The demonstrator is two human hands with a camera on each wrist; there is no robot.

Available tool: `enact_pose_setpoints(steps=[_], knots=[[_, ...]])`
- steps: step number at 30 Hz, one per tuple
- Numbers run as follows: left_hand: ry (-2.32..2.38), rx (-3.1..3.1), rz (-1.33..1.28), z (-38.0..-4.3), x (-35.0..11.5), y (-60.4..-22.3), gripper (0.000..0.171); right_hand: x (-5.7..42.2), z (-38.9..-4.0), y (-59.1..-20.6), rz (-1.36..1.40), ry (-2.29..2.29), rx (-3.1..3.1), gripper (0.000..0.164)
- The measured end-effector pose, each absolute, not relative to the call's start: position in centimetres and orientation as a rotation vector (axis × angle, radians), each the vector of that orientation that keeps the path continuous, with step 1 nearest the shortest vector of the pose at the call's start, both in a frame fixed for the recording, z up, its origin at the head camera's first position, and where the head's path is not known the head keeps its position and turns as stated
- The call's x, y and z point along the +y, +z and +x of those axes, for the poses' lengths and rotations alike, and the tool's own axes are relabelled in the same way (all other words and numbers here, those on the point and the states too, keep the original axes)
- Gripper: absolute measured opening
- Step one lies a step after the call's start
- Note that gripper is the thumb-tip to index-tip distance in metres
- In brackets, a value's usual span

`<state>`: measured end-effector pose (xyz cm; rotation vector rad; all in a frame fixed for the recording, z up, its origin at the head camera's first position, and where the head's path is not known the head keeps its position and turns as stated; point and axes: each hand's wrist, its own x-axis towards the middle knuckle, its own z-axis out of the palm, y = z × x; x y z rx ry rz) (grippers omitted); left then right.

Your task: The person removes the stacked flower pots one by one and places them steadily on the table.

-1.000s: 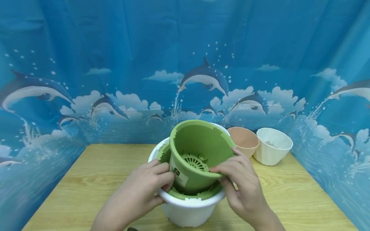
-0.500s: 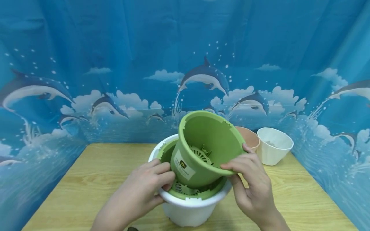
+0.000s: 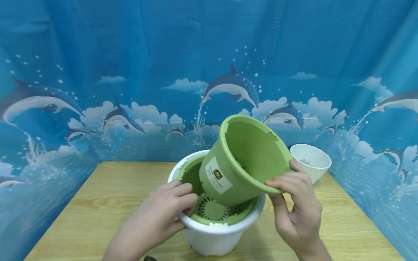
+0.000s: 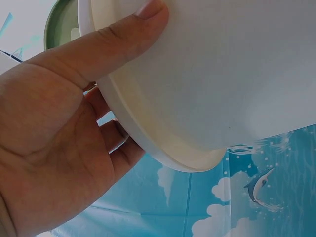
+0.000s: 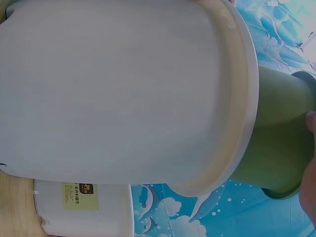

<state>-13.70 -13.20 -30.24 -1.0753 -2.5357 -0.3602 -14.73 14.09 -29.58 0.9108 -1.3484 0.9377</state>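
A green plastic flower pot (image 3: pixel 228 170) with a white label leans to the right, its lower part still inside a larger white flower pot (image 3: pixel 213 239). My right hand (image 3: pixel 298 206) pinches its rim at the right, thumb outside and fingers over the edge. Lining the white pot is a second green pot (image 3: pixel 213 208), with a slotted round base showing. My left hand (image 3: pixel 163 214) grips the white pot's left rim. In the left wrist view, the left thumb (image 4: pixel 118 42) presses the outer wall of the white pot while the fingers curl behind the rim.
A faceted white pot (image 3: pixel 310 161) stands at the back right of the wooden table (image 3: pixel 107 203). In the right wrist view, a white pot with a yellow label (image 5: pixel 81 197) stands behind the large one. A small dark object (image 3: pixel 150 258) lies at the front edge. A dolphin-print curtain (image 3: pixel 163 72) surrounds the table.
My right hand has lifted the upper green pot up and to the right, tilting it and uncovering the slotted base below. The orange pot behind is now hidden. My left hand stays at the white rim.
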Motion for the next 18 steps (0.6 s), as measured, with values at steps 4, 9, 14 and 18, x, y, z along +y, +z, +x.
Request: enact_pose_setpoints(steps=[4,9,14,18], knots=[[-0.355,-2.504,-1.085,-13.72,-13.16,-30.38,0.047,14.12,-14.70,-29.48,0.874,0.940,-1.330,0.025],[-0.354,-2.500,-1.074,-13.69,-13.12,-30.49,0.047,14.30,-14.68,-29.44,0.829,0.957,-1.301,0.026],[-0.364,-2.513,-1.079,-13.72,-13.10,-30.37,0.046,14.64,-14.70,-29.48,0.810,1.003,-1.243,0.014],[-0.360,-2.518,-1.070,-13.69,-13.11,-30.38,0.046,14.49,-14.72,-29.15,0.806,1.023,-1.187,0.014]])
